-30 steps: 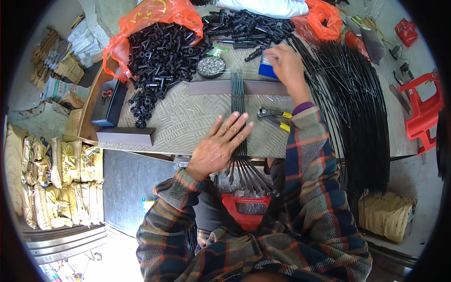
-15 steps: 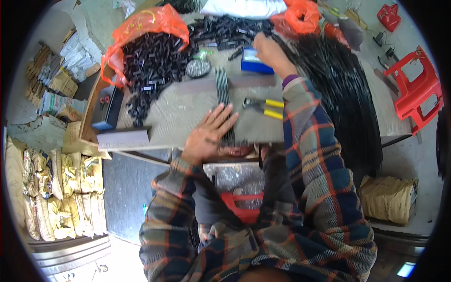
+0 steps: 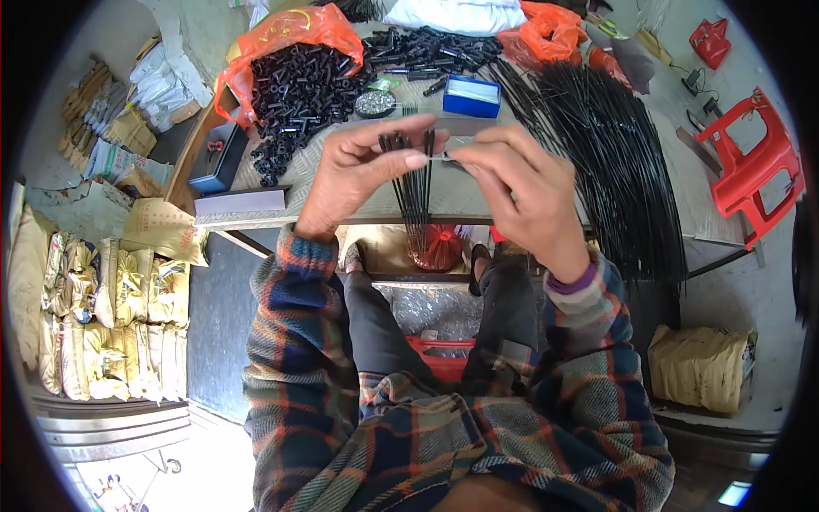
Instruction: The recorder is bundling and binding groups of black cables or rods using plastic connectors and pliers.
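Observation:
My left hand (image 3: 363, 166) is closed around a small bunch of thin black rods (image 3: 415, 200), held upright over the table's near edge with their lower ends hanging in front of it. The rod tops show between its thumb and fingers. Close beside them, my right hand (image 3: 525, 192) pinches a thin pale strip (image 3: 438, 158) that reaches to the left thumb tip. Its exact kind is too small to tell. Beyond the hands stands a blue open box (image 3: 471, 109) with pale thin pieces in it. A round silvery dish (image 3: 375, 104) sits to its left.
An orange plastic bag (image 3: 294, 27) spills short black parts (image 3: 299, 94) at the far left. More black parts (image 3: 435, 53) lie at the back. Many long black rods (image 3: 614, 171) cover the table's right side. A red stool (image 3: 755, 166) stands at right, a dark tray (image 3: 217, 158) at left.
My right hand has come back from the blue box with a pale strip. My left hand, flat on the rods before, has lifted them upright off the table. The yellow-handled pliers are now hidden.

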A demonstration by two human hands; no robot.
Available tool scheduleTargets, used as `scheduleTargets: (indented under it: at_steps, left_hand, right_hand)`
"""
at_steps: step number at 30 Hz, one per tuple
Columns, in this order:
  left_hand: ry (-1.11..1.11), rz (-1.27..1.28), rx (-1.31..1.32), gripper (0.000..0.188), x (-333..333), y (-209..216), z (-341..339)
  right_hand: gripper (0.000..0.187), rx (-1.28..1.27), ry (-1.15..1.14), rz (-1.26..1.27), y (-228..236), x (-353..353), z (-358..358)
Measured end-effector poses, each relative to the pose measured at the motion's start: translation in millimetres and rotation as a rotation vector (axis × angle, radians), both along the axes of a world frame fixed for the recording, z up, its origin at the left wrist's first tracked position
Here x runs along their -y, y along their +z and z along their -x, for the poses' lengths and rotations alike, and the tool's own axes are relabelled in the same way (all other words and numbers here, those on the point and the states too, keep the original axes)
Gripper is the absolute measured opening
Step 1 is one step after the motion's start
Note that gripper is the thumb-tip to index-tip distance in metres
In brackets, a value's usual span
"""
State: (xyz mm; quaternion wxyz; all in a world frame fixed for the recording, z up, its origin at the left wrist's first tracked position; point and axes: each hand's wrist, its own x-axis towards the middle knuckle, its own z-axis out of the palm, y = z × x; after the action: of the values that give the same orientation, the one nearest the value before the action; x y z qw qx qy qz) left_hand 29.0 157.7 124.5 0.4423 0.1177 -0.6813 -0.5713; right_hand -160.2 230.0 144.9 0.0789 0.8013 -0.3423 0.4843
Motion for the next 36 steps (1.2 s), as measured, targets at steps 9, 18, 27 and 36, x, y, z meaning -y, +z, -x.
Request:
scheduleTargets:
  at_steps: [9, 18, 27, 36]
  left_hand:
    - [0.118, 0.095, 0.120, 0.027, -3.9, 2.3, -2.8]
    - [0.037, -0.025, 0.399, 0.024, 5.0, -45.0, -5.9]
    - [-0.006, -0.062, 0.363, 0.022, 6.4, -50.8, -3.2]
    - [0.085, 0.116, 0.203, 0.019, -5.6, -0.3, 2.5]
  right_hand:
    - [0.031, 0.072, -0.068, -0.012, -18.5, 14.8, -2.2]
    - [0.013, 0.141, -0.069, -0.006, -65.3, -0.4, -2.0]
    - [0.018, 0.103, -0.074, 0.125, -39.8, 15.6, 1.8]
    - [0.021, -0.029, -0.061, 0.148, -15.6, 17.7, 5.1]
